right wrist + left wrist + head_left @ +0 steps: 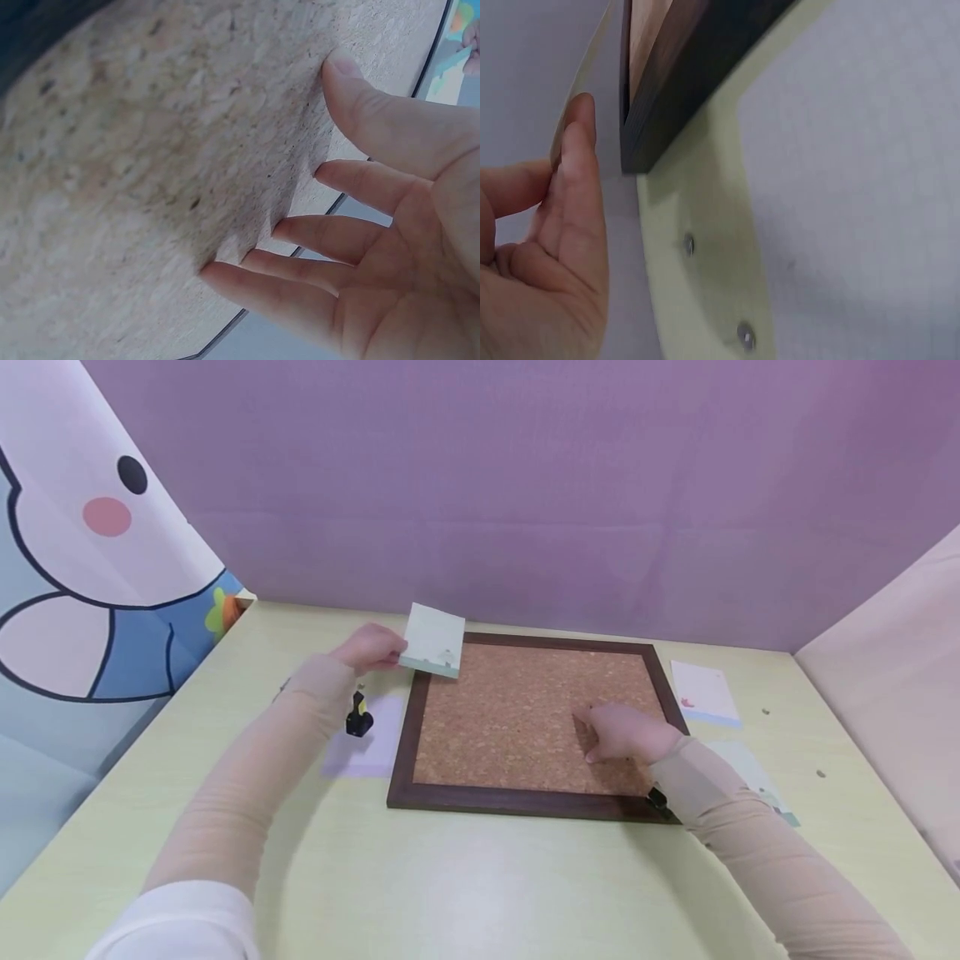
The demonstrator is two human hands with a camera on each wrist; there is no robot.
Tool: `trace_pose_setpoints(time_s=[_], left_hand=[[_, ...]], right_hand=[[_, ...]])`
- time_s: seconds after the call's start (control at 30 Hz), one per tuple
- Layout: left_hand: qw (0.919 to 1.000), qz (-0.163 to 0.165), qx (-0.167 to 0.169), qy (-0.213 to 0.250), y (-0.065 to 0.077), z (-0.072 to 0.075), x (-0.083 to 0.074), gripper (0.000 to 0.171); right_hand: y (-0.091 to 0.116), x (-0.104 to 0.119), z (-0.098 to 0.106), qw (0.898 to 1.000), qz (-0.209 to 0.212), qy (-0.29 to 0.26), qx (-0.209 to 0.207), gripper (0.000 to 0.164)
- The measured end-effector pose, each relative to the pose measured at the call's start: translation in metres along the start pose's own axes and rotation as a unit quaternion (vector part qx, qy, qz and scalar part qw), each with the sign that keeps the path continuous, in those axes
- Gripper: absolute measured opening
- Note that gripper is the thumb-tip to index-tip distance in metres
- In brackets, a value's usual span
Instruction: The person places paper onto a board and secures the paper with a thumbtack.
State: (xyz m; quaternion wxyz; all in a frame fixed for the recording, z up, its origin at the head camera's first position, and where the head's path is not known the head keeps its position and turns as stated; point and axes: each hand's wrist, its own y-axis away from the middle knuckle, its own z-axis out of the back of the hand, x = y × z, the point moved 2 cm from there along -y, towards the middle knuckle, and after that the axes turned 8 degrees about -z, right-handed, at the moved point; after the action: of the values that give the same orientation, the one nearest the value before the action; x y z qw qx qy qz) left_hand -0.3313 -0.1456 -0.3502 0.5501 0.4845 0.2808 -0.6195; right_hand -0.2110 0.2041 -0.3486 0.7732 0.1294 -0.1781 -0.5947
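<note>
My left hand [371, 646] pinches the left edge of a pale green sheet of notepaper [437, 639], held over the upper-left corner of a corkboard [510, 718] with a dark wooden frame. In the left wrist view the paper [577, 82] appears nearly edge-on between the thumb and fingers of that hand [551, 232]. Over the right part of the cork is my right hand [622, 732]. Its thumb and fingers are spread, fingertips right at the cork surface [172, 165] in the right wrist view, with nothing in the grasp.
A lilac sheet [378, 743] lies left of the board. On its right lie a white sheet with a blue edge [705, 692] and a pale sheet [742, 764], partly behind my right forearm. Small pins [689, 244] sit on the table. A purple wall [525, 510] stands behind.
</note>
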Motion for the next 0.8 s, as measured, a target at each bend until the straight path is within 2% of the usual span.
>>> trace_pose_setpoints(time_s=[0.13,0.3,0.5,0.67,0.8], left_hand=[[0.9998,0.0,0.018,-0.007,0.0,-0.009,-0.004,0.036],[0.9997,0.001,0.024,-0.009,-0.002,-0.015,-0.008,0.036],[0.9995,0.001,0.027,0.015,-0.005,-0.02,-0.008,0.033],[0.9984,0.022,0.029,0.044,-0.004,-0.029,-0.01,0.021],[0.9985,0.04,0.019,0.032,-0.003,-0.036,-0.013,0.014]], right_hand=[[0.0,0.0,0.0,1.0,-0.002,0.002,-0.001,0.072],[0.001,0.0,0.0,1.0,-0.001,-0.001,0.0,0.072],[0.001,0.0,0.001,1.0,-0.004,-0.007,-0.004,0.071],[0.001,0.0,0.0,1.0,-0.003,-0.01,-0.005,0.071],[0.0,0.001,0.0,1.0,-0.003,-0.011,-0.006,0.072]])
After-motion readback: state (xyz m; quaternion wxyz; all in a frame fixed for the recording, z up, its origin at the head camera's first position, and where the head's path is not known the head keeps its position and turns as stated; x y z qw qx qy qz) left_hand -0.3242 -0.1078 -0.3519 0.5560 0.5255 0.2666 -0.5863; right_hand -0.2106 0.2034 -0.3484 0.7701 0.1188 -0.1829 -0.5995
